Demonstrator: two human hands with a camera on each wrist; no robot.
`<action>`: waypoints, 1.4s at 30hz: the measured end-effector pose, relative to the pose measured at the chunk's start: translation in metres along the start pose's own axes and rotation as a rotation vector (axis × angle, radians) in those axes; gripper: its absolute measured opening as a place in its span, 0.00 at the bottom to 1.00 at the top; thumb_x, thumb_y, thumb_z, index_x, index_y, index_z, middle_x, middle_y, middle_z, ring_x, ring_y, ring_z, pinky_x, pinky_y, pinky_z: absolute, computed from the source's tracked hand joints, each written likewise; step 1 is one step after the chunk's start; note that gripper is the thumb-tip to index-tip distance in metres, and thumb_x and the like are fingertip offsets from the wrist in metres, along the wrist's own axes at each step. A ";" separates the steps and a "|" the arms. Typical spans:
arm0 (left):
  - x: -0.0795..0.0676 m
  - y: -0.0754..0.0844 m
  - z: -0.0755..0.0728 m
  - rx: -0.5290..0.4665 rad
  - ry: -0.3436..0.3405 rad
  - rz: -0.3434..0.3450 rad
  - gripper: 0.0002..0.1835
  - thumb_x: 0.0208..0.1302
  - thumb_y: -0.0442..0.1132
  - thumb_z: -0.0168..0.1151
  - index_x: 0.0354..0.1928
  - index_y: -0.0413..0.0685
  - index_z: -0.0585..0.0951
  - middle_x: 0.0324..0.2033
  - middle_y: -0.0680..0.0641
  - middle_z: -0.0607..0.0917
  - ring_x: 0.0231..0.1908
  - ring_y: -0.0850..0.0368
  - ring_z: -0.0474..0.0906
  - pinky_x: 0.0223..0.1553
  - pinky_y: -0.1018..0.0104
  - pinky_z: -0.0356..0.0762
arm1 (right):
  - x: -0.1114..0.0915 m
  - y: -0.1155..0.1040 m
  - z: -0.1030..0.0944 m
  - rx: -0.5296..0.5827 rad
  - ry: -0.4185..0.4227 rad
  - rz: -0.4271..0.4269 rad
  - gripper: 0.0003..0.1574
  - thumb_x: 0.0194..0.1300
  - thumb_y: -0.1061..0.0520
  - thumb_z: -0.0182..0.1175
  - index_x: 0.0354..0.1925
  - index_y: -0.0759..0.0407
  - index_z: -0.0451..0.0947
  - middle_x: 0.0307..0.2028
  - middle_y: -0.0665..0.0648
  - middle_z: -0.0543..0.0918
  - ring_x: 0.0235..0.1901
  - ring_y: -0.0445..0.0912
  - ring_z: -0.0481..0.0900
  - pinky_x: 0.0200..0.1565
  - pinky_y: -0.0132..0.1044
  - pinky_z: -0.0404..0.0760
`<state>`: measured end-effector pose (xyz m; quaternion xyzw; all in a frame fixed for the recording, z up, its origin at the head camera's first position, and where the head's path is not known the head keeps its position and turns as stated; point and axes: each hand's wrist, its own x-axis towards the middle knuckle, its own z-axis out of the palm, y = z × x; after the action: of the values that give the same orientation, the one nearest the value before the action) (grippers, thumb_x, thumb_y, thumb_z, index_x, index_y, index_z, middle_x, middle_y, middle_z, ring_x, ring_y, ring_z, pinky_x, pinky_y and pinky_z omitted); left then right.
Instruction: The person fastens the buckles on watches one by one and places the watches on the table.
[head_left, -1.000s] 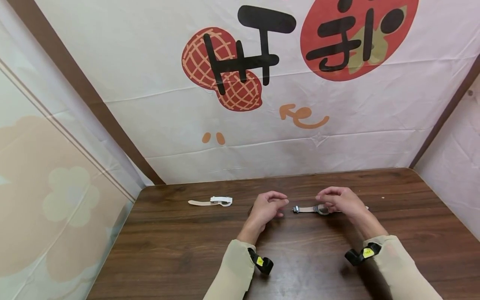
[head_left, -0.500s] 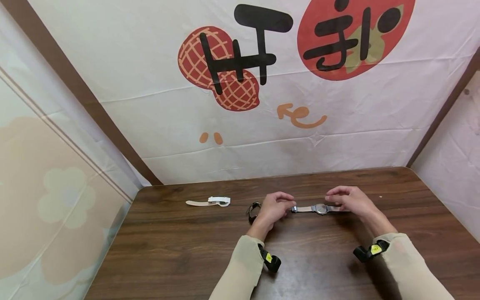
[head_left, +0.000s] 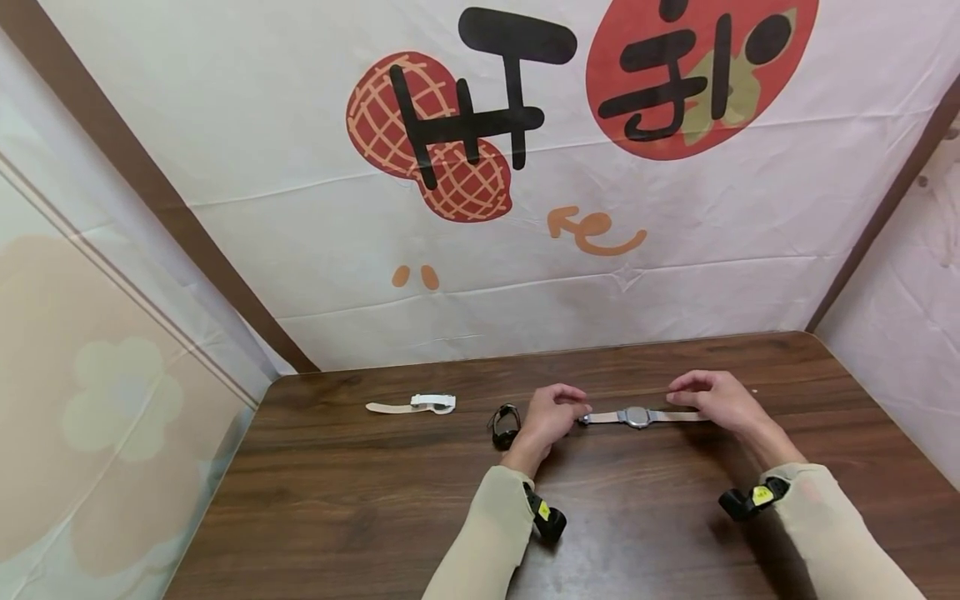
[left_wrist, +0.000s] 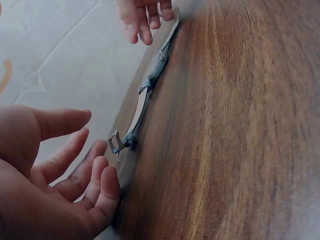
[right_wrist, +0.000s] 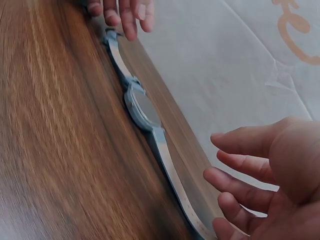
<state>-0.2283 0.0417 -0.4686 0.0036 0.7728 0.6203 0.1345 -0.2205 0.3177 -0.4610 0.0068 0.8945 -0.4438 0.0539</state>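
Observation:
A wristwatch (head_left: 637,417) with a blue-grey strap lies stretched out on the brown wooden table (head_left: 420,500). Its strap's pale side and a round grey disc face up. My left hand (head_left: 551,417) hovers at the buckle end, fingers loosely bent. In the left wrist view the metal buckle (left_wrist: 116,142) stands up close beside those fingertips. Over the other strap end is my right hand (head_left: 720,402), thumb and fingers parted with nothing between them. In the right wrist view that strap end (right_wrist: 175,185) runs down beside the right fingertips, its tip partly hidden.
A black wristwatch (head_left: 506,427) with its strap in a loop sits just left of my left hand. Farther left lies a white watch (head_left: 432,403) with a pale strap end sticking out. Behind the table's back edge hangs a printed white cloth (head_left: 525,292).
My right hand has moved right along the strap, uncovering the watch's middle. My left hand has shifted right to the buckle end, revealing the black watch. The view has turned slightly right.

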 end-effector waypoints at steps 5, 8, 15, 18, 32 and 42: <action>0.001 0.001 -0.001 0.012 0.041 -0.050 0.07 0.62 0.34 0.67 0.42 0.43 0.85 0.31 0.51 0.85 0.29 0.59 0.77 0.27 0.71 0.73 | -0.002 0.006 -0.009 -0.059 0.057 -0.006 0.20 0.63 0.48 0.69 0.45 0.62 0.84 0.40 0.56 0.87 0.37 0.45 0.76 0.38 0.36 0.73; 0.001 0.003 -0.002 -0.015 0.067 -0.098 0.06 0.66 0.35 0.63 0.41 0.43 0.85 0.30 0.50 0.84 0.27 0.60 0.76 0.24 0.72 0.75 | -0.004 0.010 -0.014 -0.079 0.079 0.016 0.20 0.64 0.48 0.67 0.45 0.62 0.84 0.44 0.61 0.86 0.43 0.51 0.77 0.43 0.39 0.72; 0.000 0.003 -0.006 -0.072 0.048 -0.173 0.11 0.69 0.37 0.59 0.46 0.41 0.85 0.36 0.47 0.87 0.27 0.57 0.83 0.24 0.71 0.81 | -0.008 0.018 -0.021 -0.036 0.083 0.117 0.22 0.66 0.46 0.64 0.45 0.64 0.84 0.41 0.57 0.85 0.37 0.49 0.76 0.36 0.38 0.73; 0.001 0.001 -0.005 -0.086 0.028 -0.175 0.10 0.69 0.36 0.59 0.46 0.40 0.85 0.37 0.45 0.87 0.30 0.54 0.86 0.27 0.69 0.83 | -0.009 0.020 -0.022 0.000 0.061 0.141 0.19 0.68 0.50 0.62 0.44 0.66 0.83 0.36 0.51 0.84 0.29 0.43 0.74 0.30 0.37 0.77; 0.005 -0.007 0.003 -0.181 -0.011 -0.140 0.13 0.56 0.22 0.67 0.44 0.33 0.83 0.31 0.43 0.86 0.25 0.60 0.83 0.32 0.68 0.84 | -0.012 0.026 -0.027 0.202 -0.029 0.206 0.15 0.64 0.66 0.58 0.47 0.77 0.76 0.33 0.53 0.83 0.31 0.39 0.82 0.36 0.36 0.86; 0.006 -0.011 0.010 -0.153 -0.001 -0.069 0.10 0.60 0.24 0.66 0.44 0.32 0.84 0.35 0.42 0.86 0.31 0.58 0.85 0.36 0.67 0.85 | -0.013 0.033 -0.027 0.358 -0.050 0.173 0.14 0.63 0.69 0.57 0.46 0.79 0.75 0.31 0.50 0.85 0.30 0.39 0.84 0.37 0.35 0.86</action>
<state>-0.2302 0.0498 -0.4827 -0.0334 0.7227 0.6725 0.1560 -0.2084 0.3597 -0.4702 0.0820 0.7958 -0.5894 0.1121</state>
